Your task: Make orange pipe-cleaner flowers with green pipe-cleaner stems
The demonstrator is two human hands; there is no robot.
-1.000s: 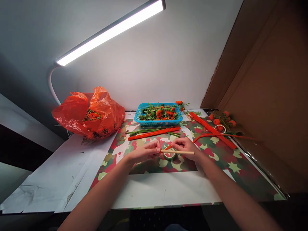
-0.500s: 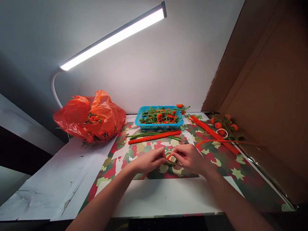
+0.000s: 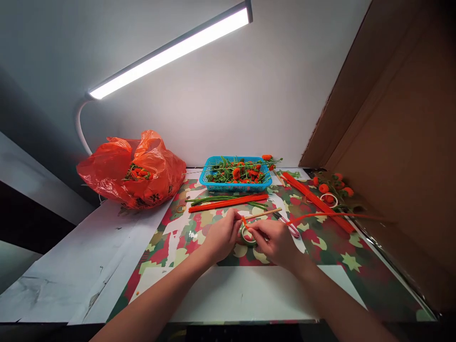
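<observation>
My left hand (image 3: 223, 237) pinches a thin wooden stick (image 3: 266, 213), which points to the right and slightly away from me. A short piece of orange pipe cleaner (image 3: 244, 221) bends over the stick by my left fingertips. My right hand (image 3: 273, 240) is closed on that same pipe cleaner, and its long tail (image 3: 320, 214) runs out to the right beyond the hand. Below my fingertips a roll of tape (image 3: 248, 237) lies on the camouflage-patterned mat (image 3: 213, 247). Scissors with pink handles (image 3: 293, 231) lie just beyond my right hand, partly hidden by it.
A bundle of orange pipe cleaners (image 3: 228, 203) lies over green ones (image 3: 199, 200). Behind is a blue basket (image 3: 235, 187) of orange flowers. A red plastic bag (image 3: 160, 171) stands left, under a lamp (image 3: 171, 52). At right are another orange bundle (image 3: 317, 202), a white ring (image 3: 328, 200) and cardboard (image 3: 392, 142).
The stick has swung from pointing low and right, near the tape roll, to pointing away and right. My left hand has turned upward; the scissors have come into view.
</observation>
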